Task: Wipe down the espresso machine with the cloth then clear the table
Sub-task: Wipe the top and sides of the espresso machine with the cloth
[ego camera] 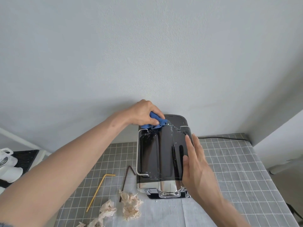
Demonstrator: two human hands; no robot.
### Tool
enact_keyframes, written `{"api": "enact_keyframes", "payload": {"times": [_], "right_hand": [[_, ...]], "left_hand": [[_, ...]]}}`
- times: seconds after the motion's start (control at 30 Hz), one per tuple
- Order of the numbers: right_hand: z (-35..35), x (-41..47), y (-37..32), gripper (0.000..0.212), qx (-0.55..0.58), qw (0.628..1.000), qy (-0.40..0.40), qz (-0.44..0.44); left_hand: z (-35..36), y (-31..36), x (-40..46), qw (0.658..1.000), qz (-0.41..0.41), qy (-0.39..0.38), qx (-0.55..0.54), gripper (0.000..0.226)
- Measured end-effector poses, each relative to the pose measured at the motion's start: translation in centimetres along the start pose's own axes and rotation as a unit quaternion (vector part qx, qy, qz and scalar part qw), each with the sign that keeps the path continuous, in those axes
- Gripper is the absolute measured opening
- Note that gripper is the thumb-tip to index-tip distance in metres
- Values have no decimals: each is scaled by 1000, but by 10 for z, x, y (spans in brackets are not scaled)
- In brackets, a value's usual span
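Note:
A glossy black espresso machine (161, 154) with a chrome front stands on the grey checked table (229, 169) against the wall. My left hand (144, 113) grips a crumpled blue cloth (156, 122) at the back left of the machine's top, where white specks and smears show. My right hand (195, 163) lies flat with straight fingers along the machine's right top edge.
On the table left of the machine lie a yellow bent straw (100, 189), a dark brown bent straw (126, 181) and several crumpled tissues (130, 204). A black cable (224, 138) runs along the wall behind. White shoes (7, 166) sit on the floor at far left.

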State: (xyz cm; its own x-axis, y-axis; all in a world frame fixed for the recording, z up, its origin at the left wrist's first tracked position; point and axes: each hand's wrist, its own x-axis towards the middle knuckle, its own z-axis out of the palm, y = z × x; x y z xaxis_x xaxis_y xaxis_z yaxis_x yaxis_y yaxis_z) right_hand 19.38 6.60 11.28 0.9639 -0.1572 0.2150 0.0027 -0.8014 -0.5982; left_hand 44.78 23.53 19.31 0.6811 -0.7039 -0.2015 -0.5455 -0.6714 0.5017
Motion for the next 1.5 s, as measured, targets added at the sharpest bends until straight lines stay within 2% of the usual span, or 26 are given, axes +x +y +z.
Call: {"api": "enact_keyframes", "payload": {"times": [0.2,0.4,0.6,1.0,1.07,1.23,1.3,1.4,1.5], "right_hand": [[2,0,2,64,-3,1000,0,8],[3,0,2,63,-3,1000,4,6],[4,0,3,61,-2,1000,12,-2],[10,0,4,68,-45,999,10,3],[11,0,4,72,-46,999,9,0],[12,1,7,75,-62,998,5,-7],[13,1,7,75,-70,998,7,-5],[14,1,6,76,-64,998,10,-1],[15,1,8,78,-56,998,17,0]], "left_hand": [[-4,9,6,999,-4,-13,32,28],[-8,32,21,991,-10,-40,123,27],[8,64,41,982,24,-44,182,26],[30,62,-21,983,97,-22,154,21],[40,65,-31,984,94,-1,153,21],[45,66,-13,981,-9,127,148,22],[46,64,-4,978,-34,144,144,22],[54,61,-11,981,-16,139,135,21],[66,63,-35,983,69,114,126,20]]}}
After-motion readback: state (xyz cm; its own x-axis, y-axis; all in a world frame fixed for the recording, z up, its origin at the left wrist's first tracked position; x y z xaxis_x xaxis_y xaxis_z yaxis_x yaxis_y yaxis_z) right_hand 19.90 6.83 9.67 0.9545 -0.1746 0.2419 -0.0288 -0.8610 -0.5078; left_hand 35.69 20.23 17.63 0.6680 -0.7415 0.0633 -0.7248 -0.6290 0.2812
